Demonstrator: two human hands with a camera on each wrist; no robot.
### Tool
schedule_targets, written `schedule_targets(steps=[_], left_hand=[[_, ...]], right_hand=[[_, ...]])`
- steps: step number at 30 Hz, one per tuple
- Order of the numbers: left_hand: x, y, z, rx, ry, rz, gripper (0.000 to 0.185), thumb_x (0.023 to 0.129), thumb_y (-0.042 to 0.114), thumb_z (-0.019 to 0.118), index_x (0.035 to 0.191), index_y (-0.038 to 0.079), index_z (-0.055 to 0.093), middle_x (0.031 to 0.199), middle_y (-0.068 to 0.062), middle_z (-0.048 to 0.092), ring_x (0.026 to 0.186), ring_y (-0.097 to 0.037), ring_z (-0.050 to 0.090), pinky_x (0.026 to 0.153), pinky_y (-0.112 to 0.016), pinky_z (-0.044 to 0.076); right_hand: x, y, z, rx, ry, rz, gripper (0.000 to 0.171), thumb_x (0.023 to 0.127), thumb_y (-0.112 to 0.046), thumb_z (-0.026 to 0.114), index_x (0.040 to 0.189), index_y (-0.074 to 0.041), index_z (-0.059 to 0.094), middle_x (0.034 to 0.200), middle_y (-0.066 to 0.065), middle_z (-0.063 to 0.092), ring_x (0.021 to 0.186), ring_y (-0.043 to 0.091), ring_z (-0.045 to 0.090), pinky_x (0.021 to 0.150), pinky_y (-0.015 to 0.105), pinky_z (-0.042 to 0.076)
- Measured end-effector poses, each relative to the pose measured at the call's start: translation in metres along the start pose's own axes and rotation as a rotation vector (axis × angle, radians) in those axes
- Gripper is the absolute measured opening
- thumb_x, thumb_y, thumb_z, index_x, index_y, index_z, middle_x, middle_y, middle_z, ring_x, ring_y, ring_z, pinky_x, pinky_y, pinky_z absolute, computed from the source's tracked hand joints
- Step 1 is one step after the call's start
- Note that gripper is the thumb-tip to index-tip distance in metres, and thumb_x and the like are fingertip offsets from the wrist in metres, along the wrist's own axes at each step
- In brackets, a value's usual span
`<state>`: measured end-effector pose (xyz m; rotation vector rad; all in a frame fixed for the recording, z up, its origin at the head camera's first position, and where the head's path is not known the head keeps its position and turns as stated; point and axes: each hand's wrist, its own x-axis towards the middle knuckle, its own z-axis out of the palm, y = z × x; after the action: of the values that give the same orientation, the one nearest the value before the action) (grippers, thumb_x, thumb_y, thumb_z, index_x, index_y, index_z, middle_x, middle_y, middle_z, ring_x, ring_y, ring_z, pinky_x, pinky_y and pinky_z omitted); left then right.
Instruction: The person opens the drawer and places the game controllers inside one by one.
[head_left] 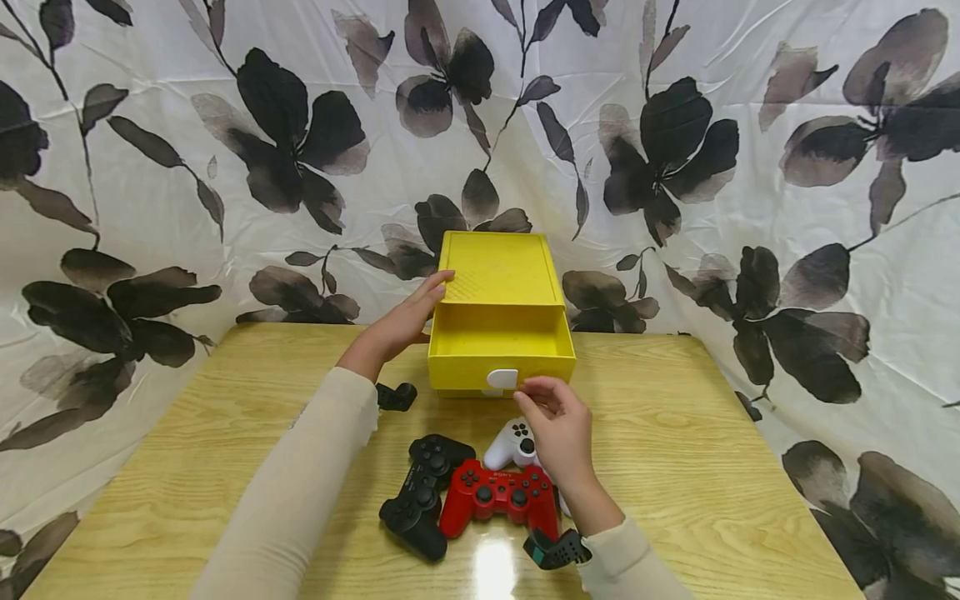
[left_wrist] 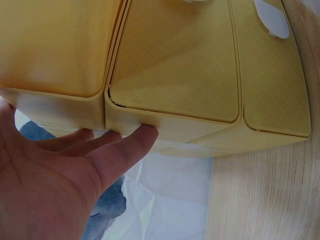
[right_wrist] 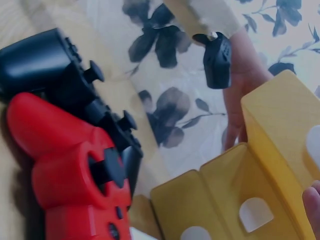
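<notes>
A yellow drawer box (head_left: 498, 267) stands at the back of the table, its top drawer (head_left: 501, 371) pulled out. No contents show in the visible part of that drawer. My left hand (head_left: 401, 325) rests with extended fingers against the box's left side, as the left wrist view also shows. Beside the white handle (head_left: 502, 379) is my right hand (head_left: 558, 425), its fingers loosely bent. In the right wrist view the visible fingertips (right_wrist: 312, 205) stand slightly apart from the handle. Below lie a red game controller (head_left: 498, 496), a black one (head_left: 426, 496) and a partly hidden white one (head_left: 512, 443).
Lower drawers with white tabs (right_wrist: 255, 215) are closed beneath the pulled-out one. Black devices are strapped to the left wrist (head_left: 396, 397) and right wrist (head_left: 555, 550). A floral cloth (head_left: 675, 167) hangs behind the wooden table (head_left: 675, 467).
</notes>
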<state>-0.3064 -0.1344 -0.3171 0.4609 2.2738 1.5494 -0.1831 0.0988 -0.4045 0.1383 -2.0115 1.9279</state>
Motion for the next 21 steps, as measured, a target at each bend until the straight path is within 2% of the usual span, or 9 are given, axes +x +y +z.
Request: schedule_targets(steps=[4, 10, 15, 21], left_hand=[[0.001, 0.000, 0.000, 0.000, 0.001, 0.003, 0.053, 0.105, 0.046, 0.024, 0.155, 0.035, 0.010, 0.164, 0.000, -0.002, 0.150, -0.035, 0.010, 0.109, -0.061, 0.034], [0.001, 0.000, 0.001, -0.002, 0.005, -0.001, 0.053, 0.106, 0.046, 0.024, 0.155, 0.034, 0.009, 0.164, -0.001, -0.002, 0.150, -0.035, 0.010, 0.109, -0.063, 0.033], [0.000, 0.000, 0.002, 0.000, 0.004, -0.001, 0.053, 0.106, 0.046, 0.023, 0.155, 0.034, 0.009, 0.164, -0.001, -0.002, 0.150, -0.036, 0.010, 0.109, -0.063, 0.032], [0.000, 0.000, 0.001, 0.007, 0.008, -0.002, 0.053, 0.106, 0.046, 0.023, 0.155, 0.034, 0.009, 0.164, 0.000, -0.002, 0.150, -0.035, 0.011, 0.109, -0.063, 0.033]], right_hand=[[-0.004, 0.007, -0.003, -0.056, -0.052, -0.012, 0.016, 0.084, -0.008, 0.075, 0.098, -0.005, 0.069, 0.097, 0.012, 0.070, 0.086, 0.012, 0.069, 0.079, 0.021, 0.057], [-0.012, 0.019, -0.004, -0.135, -0.197, -0.052, 0.021, 0.084, -0.017, 0.076, 0.104, -0.014, 0.069, 0.103, 0.007, 0.071, 0.093, 0.016, 0.070, 0.084, 0.024, 0.057], [-0.018, 0.023, -0.004, -0.279, -0.311, -0.064, 0.025, 0.085, -0.022, 0.076, 0.108, -0.023, 0.069, 0.108, -0.004, 0.067, 0.100, 0.020, 0.068, 0.089, 0.033, 0.056], [-0.020, 0.023, -0.006, -0.457, -0.454, -0.142, 0.035, 0.084, -0.022, 0.075, 0.118, -0.022, 0.065, 0.118, 0.001, 0.064, 0.104, 0.027, 0.063, 0.088, 0.045, 0.055]])
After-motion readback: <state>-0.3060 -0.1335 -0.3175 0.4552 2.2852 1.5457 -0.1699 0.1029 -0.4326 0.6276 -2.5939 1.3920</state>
